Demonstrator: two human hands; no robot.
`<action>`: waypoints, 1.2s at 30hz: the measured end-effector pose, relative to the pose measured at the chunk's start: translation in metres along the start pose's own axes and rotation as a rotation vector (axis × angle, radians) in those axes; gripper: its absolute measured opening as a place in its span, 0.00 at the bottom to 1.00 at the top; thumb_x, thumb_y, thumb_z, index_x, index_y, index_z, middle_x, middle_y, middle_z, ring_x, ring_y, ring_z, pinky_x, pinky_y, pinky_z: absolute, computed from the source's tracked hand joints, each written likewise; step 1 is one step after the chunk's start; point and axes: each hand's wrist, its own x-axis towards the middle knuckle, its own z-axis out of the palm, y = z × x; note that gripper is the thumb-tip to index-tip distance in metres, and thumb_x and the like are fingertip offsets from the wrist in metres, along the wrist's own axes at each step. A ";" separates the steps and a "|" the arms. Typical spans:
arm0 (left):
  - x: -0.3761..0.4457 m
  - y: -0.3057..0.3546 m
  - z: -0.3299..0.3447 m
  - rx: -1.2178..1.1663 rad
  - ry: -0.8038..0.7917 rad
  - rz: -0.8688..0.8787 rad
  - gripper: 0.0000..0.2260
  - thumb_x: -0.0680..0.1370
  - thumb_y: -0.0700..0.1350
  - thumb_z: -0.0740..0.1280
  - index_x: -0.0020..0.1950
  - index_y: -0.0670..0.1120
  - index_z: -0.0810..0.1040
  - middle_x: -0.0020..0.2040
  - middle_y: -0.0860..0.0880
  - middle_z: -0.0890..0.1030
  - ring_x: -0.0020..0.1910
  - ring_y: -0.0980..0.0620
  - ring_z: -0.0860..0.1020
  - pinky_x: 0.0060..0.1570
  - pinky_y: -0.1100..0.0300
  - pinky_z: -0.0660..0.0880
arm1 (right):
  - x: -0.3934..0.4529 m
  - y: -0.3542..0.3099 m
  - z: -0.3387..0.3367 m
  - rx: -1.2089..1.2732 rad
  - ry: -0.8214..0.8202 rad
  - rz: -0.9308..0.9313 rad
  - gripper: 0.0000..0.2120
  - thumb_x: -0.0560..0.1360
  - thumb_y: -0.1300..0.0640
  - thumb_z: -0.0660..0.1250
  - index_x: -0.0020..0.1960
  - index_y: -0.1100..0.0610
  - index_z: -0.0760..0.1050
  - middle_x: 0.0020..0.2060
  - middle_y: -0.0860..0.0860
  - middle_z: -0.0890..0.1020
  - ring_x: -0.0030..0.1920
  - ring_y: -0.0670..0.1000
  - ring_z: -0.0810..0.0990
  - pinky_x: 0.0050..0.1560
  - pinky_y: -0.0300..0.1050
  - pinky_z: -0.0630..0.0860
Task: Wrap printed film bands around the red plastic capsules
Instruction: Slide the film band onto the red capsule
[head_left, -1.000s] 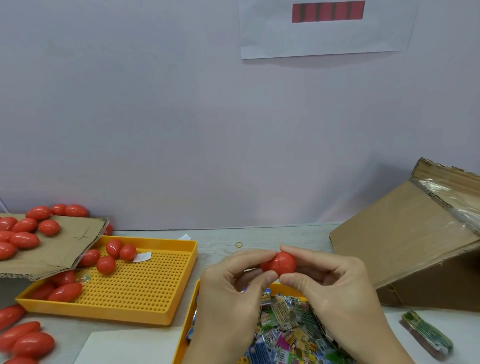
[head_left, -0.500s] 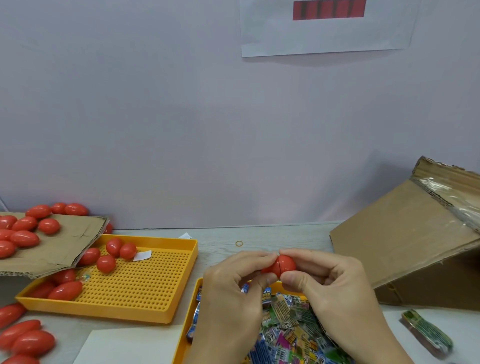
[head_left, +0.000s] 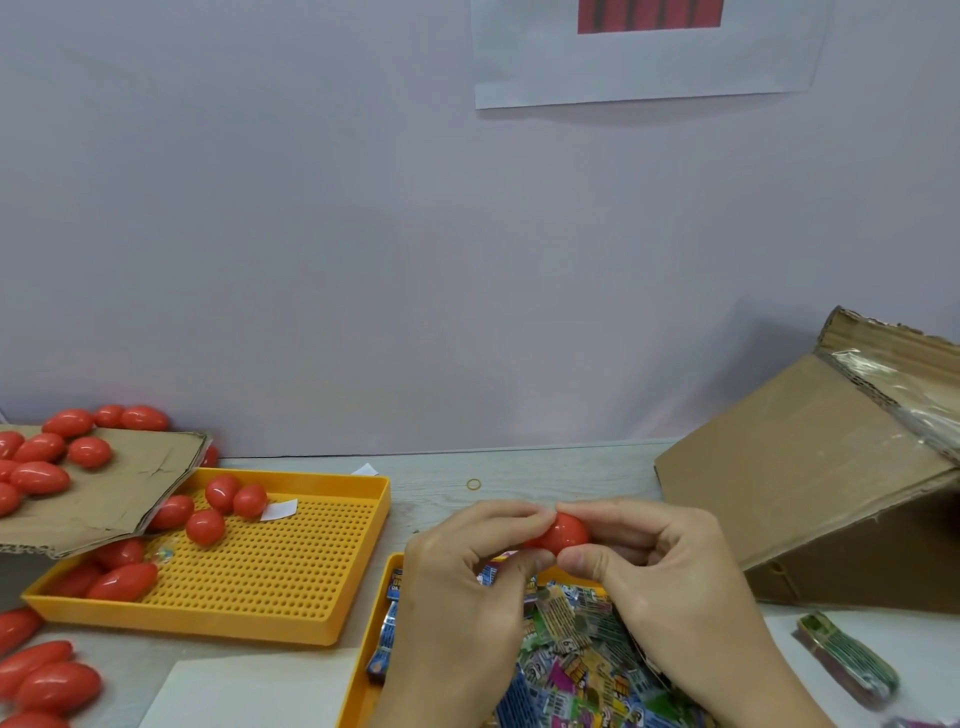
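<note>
A: While both hands are pinching the one red capsule (head_left: 560, 533) above the near tray (head_left: 363, 670), what is likely to go wrong?

B: The left hand (head_left: 467, 587) and the right hand (head_left: 670, 577) are each closing a grip of thumb and fingertips on it, from either side. The shell is looking smooth and glossy, so I am guessing it could squirt out if the pinch is uneven and roll off across the bench (head_left: 519, 473). I cannot tell whether a film band is on it yet; no print is showing on the part facing the camera.

A: And if it does drop?

B: It is probably landing among the printed film bands (head_left: 582, 654) heaped in that near tray, directly beneath the hands, so little harm.

A: What are the other containers holding?

B: The perforated yellow tray (head_left: 291, 618), left of the hands, is carrying several bare capsules (head_left: 223, 506) and a white paper slip (head_left: 279, 510). A cardboard sheet (head_left: 104, 499) is overhanging that tray's far left corner with more capsules on it. Right of the hands, a cardboard box (head_left: 800, 467) is lying tipped over, and I cannot see inside it.
</note>
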 end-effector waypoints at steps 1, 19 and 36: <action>0.000 0.000 0.000 0.014 -0.001 0.011 0.22 0.69 0.30 0.75 0.47 0.59 0.86 0.46 0.62 0.85 0.50 0.60 0.83 0.49 0.60 0.81 | 0.000 0.000 0.000 -0.003 -0.001 0.004 0.15 0.66 0.68 0.77 0.46 0.51 0.86 0.42 0.48 0.87 0.45 0.49 0.87 0.48 0.41 0.82; 0.004 0.012 -0.006 -0.026 -0.066 0.069 0.12 0.67 0.47 0.78 0.49 0.56 0.86 0.47 0.60 0.84 0.52 0.60 0.81 0.52 0.65 0.77 | 0.004 0.002 0.010 0.495 -0.102 0.205 0.11 0.73 0.61 0.67 0.50 0.63 0.85 0.47 0.65 0.85 0.49 0.61 0.85 0.46 0.42 0.81; 0.003 0.015 -0.007 -0.428 -0.144 -0.364 0.12 0.65 0.48 0.76 0.48 0.54 0.87 0.46 0.50 0.87 0.48 0.54 0.85 0.47 0.61 0.81 | -0.003 -0.004 0.032 0.770 -0.175 0.277 0.16 0.76 0.56 0.64 0.48 0.68 0.83 0.50 0.67 0.83 0.54 0.60 0.84 0.50 0.42 0.81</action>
